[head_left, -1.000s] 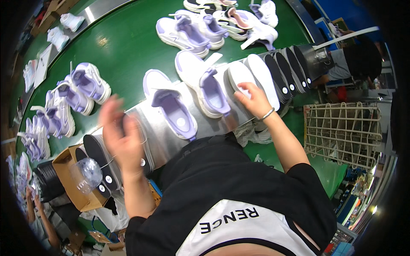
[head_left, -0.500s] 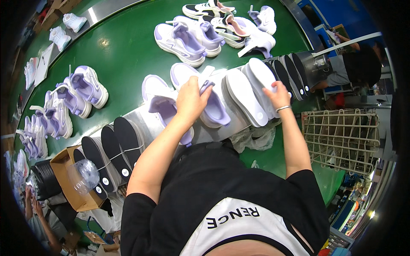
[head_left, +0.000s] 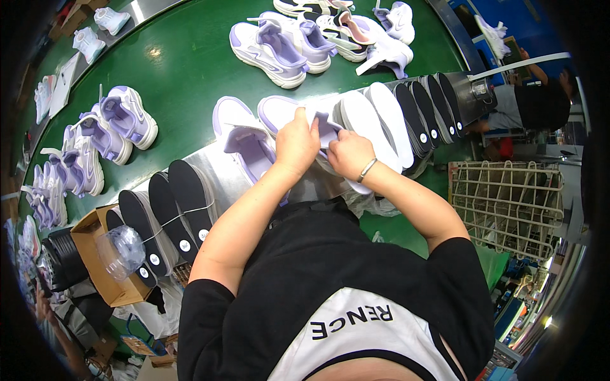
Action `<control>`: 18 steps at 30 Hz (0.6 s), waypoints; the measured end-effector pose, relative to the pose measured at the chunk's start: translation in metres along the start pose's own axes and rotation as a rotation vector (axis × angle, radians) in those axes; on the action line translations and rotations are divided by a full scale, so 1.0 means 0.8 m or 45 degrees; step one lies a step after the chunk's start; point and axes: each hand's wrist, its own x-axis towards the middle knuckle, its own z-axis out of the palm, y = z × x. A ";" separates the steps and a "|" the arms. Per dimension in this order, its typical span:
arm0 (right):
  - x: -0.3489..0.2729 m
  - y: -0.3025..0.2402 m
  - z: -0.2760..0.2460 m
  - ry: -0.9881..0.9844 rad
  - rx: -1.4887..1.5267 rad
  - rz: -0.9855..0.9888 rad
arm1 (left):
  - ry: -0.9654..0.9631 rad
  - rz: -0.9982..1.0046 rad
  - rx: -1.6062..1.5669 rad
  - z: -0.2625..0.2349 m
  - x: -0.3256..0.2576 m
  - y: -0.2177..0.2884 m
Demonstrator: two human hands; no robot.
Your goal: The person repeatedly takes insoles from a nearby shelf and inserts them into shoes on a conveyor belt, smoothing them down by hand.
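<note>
A white and lavender sneaker (head_left: pixel 277 113) lies in front of me, toe pointing away. My left hand (head_left: pixel 297 145) grips it by the tongue at its opening. My right hand (head_left: pixel 352 154) is closed at the same opening, on a pale insole (head_left: pixel 359 187) whose end shows below the fingers; the rest is hidden by the hand and shoe. Left of it, touching nothing of mine, sits the matching sneaker (head_left: pixel 249 151) with its lavender lining showing. Stacks of white insoles (head_left: pixel 372 130) stand just right of my right hand.
Black insole stacks (head_left: pixel 438 108) stand farther right, with more black insoles (head_left: pixel 190 193) at left beside a cardboard box (head_left: pixel 95 254). Several sneakers (head_left: pixel 270 54) rest on the green table (head_left: pixel 184 70). A wire rack (head_left: pixel 505 206) stands at right; another person (head_left: pixel 540 105) is beyond.
My right hand has moved left from the white insole stack to the sneaker's opening, carrying an insole. My left hand has stayed at the tongue, shifting slightly right.
</note>
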 end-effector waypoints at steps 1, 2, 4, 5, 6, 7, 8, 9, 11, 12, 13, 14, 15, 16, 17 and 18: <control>0.002 0.001 0.006 0.135 -0.141 -0.094 | 0.013 -0.018 0.015 0.001 0.000 0.002; 0.000 -0.001 0.001 0.134 -0.138 -0.103 | 0.018 -0.024 0.020 0.002 0.000 0.001; -0.018 -0.006 -0.027 -0.013 -0.280 -0.067 | 0.016 -0.094 -0.047 0.002 -0.004 0.000; -0.026 -0.004 -0.044 -0.167 -0.268 -0.019 | 0.012 -0.091 -0.051 0.004 -0.003 0.001; -0.032 -0.001 -0.055 -0.171 -0.270 -0.024 | 0.019 -0.123 -0.038 0.005 -0.003 0.001; -0.036 0.002 -0.065 -0.282 -0.277 0.017 | 0.026 -0.156 -0.025 0.005 -0.003 0.000; -0.041 0.002 -0.073 -0.394 -0.281 0.070 | 0.020 -0.157 -0.029 0.007 -0.003 0.001; -0.040 0.001 -0.077 -0.319 -0.244 0.015 | 0.031 -0.121 -0.002 0.007 -0.002 0.000; -0.033 -0.001 -0.070 -0.272 -0.311 -0.083 | 0.039 -0.083 0.023 0.009 -0.001 0.000; -0.027 -0.003 -0.064 -0.219 -0.378 -0.184 | 0.042 -0.080 0.009 0.011 -0.001 -0.002; -0.020 -0.006 -0.059 -0.227 -0.380 -0.223 | 0.048 -0.078 -0.003 0.012 -0.001 -0.003; -0.008 -0.006 -0.045 -0.228 -0.380 -0.221 | 0.046 -0.078 -0.004 0.013 -0.001 -0.003; 0.005 -0.002 -0.026 -0.250 -0.358 -0.249 | 0.037 -0.087 -0.036 0.014 -0.001 -0.002; 0.015 0.002 -0.011 -0.272 -0.336 -0.277 | 0.028 -0.096 -0.068 0.015 -0.001 -0.002; 0.021 0.005 0.001 -0.271 -0.334 -0.282 | 0.031 -0.099 -0.065 0.016 -0.001 -0.004; 0.026 0.006 0.010 -0.284 -0.342 -0.274 | 0.041 -0.118 -0.108 0.018 -0.001 -0.006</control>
